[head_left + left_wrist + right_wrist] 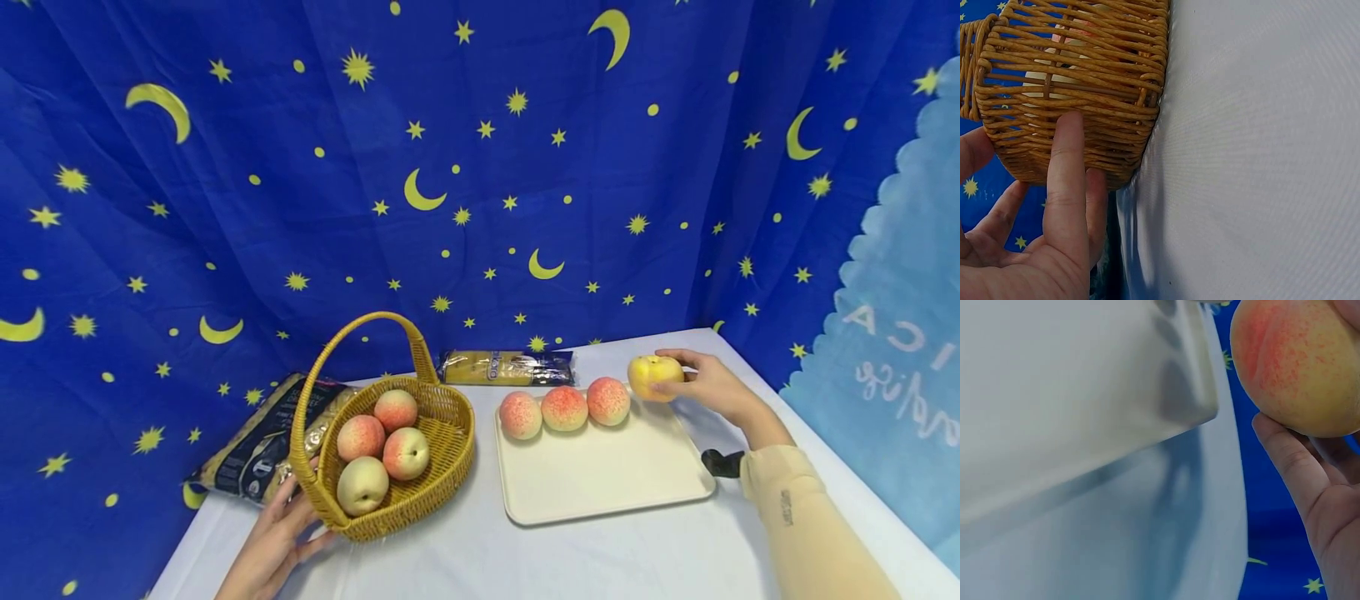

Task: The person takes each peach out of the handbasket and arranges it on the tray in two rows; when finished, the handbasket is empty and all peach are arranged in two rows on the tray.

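Note:
My right hand (712, 385) pinches a yellow peach (655, 377) between fingers and thumb, at the far right corner of a cream tray (600, 479). In the right wrist view this peach (1297, 365) shows a red blush and is held above the tray's level. Three red-speckled peaches (565, 408) sit in a row along the tray's back edge. On the left stands a wicker basket (442, 487) with a tall handle, several peaches (407, 454) inside. With fingers mostly straight, my left hand (281, 537) touches the basket's near left side; one fingertip (1070, 125) lies against the weave.
A dark printed bag (251, 450) lies behind the basket on the left. Behind the tray lies a yellow and blue packet (506, 367). A blue star-patterned curtain (480, 167) borders the white table (487, 554). By the right sleeve is a small black object (722, 463).

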`<state>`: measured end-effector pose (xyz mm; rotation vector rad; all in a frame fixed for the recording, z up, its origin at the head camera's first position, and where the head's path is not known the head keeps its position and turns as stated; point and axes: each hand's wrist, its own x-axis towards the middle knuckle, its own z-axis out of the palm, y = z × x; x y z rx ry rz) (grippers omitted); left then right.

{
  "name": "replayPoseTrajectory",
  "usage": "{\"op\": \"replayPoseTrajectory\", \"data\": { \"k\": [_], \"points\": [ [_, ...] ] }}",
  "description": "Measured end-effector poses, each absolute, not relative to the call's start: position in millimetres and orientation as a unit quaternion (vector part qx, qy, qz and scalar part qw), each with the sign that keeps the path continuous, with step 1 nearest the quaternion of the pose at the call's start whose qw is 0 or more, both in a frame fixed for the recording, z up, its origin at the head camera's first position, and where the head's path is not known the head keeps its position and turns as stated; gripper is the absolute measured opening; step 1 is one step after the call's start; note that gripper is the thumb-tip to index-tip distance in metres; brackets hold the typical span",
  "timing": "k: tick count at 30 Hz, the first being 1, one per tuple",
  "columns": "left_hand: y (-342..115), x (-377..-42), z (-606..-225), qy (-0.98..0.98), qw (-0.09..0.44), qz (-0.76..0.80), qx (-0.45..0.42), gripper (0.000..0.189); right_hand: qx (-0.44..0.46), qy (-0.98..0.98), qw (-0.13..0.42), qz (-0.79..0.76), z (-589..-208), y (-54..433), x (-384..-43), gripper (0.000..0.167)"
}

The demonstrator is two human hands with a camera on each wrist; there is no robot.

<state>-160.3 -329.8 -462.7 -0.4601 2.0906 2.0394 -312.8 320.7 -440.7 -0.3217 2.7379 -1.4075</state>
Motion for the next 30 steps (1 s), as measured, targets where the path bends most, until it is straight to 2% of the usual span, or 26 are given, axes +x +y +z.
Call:
{"op": "replayPoseTrajectory", "data": {
  "k": [18, 30],
  "points": [
    [-328, -160, -461, 0.703, 0.092, 0.688, -0.154, 0.076, -0.073, 0.881, 0.043, -0.465, -470, 324, -316, 0.081],
    [-328, -160, -461, 0.704, 0.092, 0.688, -0.153, 0.075, -0.070, 0.882, 0.079, -0.459, -470, 323, -319, 0.088]
  ]
}}
